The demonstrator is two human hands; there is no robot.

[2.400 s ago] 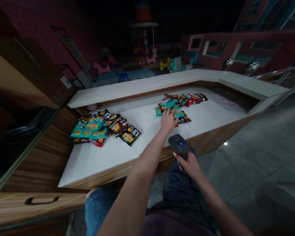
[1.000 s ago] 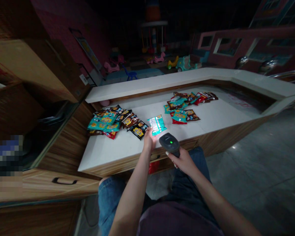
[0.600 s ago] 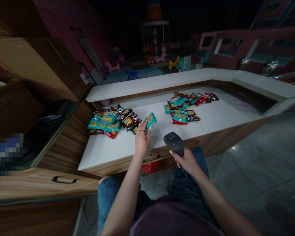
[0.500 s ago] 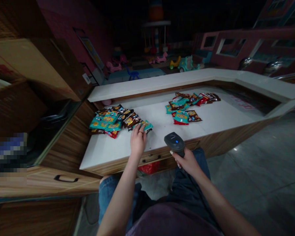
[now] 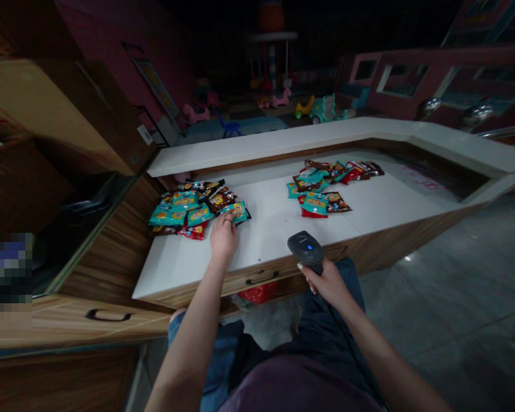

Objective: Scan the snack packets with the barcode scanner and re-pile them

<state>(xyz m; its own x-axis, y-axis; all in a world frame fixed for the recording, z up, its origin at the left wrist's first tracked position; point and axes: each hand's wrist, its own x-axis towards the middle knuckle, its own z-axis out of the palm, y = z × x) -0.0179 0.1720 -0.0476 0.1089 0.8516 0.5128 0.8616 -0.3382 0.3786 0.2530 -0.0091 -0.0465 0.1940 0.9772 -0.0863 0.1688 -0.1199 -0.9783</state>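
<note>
My left hand (image 5: pixel 224 233) is at the right side of the left pile of snack packets (image 5: pixel 167 216). Its fingers are bent together onto a teal snack packet (image 5: pixel 239 212) that lies at the pile's edge, over a dark packet; the fingertips are partly hidden. Brown, teal, black and red packets overlap in this pile. In front of the counter, my right hand (image 5: pixel 324 280) is wrapped round the handle of a black barcode scanner (image 5: pixel 305 247). A blue light glows on top of the scanner, and its head points toward the counter.
A second pile of snack packets (image 5: pixel 315 183) lies farther right on the white counter (image 5: pixel 266 240). Behind it runs a raised white ledge (image 5: pixel 257 146). Cardboard boxes (image 5: pixel 98 109) stand at left. Below the counter are a drawer handle (image 5: pixel 261 278) and a red bag (image 5: pixel 260 293).
My left hand has moved left, and the teal packet has shifted left with it against the pile. The right hand and scanner have stayed nearly still. The view has turned slightly.
</note>
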